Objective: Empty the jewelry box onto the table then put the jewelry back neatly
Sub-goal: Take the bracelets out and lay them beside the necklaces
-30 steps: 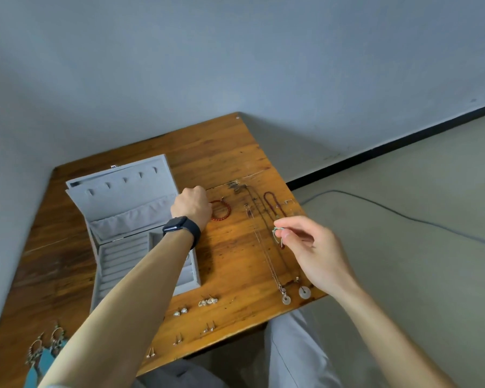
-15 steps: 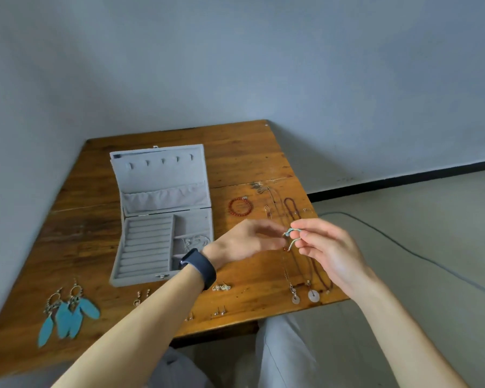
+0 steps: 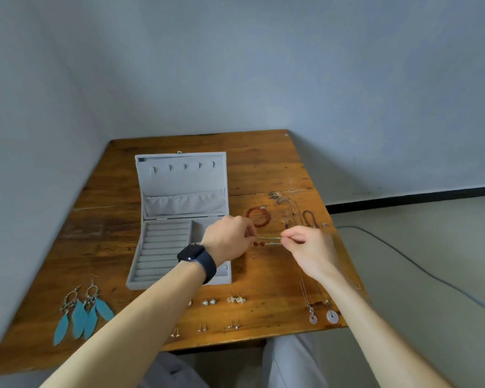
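Between pinching left hand (image 3: 226, 240) and right hand (image 3: 310, 251) stretches a bracelet (image 3: 270, 240).

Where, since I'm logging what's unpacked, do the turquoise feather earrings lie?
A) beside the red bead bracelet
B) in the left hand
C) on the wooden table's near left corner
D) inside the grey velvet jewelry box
C: the turquoise feather earrings lie on the wooden table near its left front corner, apart from the grey velvet jewelry box.

Matt grey velvety cloth lines the jewelry box (image 3: 179, 191); the wooden table (image 3: 263, 163) looks glossy, worn.
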`<state>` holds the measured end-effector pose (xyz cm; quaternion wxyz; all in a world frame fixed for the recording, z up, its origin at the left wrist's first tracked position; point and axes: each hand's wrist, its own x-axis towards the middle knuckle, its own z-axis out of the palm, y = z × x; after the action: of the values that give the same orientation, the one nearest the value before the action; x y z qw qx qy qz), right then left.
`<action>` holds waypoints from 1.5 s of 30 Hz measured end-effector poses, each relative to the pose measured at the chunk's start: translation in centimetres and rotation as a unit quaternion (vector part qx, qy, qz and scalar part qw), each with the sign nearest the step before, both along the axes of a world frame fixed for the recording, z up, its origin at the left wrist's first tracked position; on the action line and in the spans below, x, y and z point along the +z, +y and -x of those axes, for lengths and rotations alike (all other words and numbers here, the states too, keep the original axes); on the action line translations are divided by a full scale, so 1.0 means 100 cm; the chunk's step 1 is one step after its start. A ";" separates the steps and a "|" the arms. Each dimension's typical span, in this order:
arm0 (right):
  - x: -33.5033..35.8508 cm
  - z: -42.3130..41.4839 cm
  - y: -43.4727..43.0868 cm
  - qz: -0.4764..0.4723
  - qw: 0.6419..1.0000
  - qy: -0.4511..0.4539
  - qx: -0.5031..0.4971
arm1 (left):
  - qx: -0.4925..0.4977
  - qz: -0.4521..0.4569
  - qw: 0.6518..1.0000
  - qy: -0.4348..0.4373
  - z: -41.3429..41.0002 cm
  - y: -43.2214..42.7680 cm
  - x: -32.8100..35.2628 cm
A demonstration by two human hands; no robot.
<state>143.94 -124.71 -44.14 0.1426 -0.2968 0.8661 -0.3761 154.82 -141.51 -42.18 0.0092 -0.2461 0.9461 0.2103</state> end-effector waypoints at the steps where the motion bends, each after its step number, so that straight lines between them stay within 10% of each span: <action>1: -0.001 0.002 -0.007 -0.011 1.000 0.020 0.000 | 0.000 0.030 0.999 -0.010 0.003 -0.002 -0.001; 14: -0.032 0.016 -0.034 -0.097 0.969 0.216 0.076 | -0.023 0.204 0.977 -0.056 0.025 -0.010 -0.016; 45: -0.017 -0.083 -0.066 -0.022 0.969 0.186 0.163 | 0.100 0.087 0.985 0.107 -0.129 -0.044 -0.046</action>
<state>152.20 -131.32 -45.83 0.0448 -0.4957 0.8252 -0.2671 167.76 -145.91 -46.79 -0.1347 -0.3153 0.9270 0.1517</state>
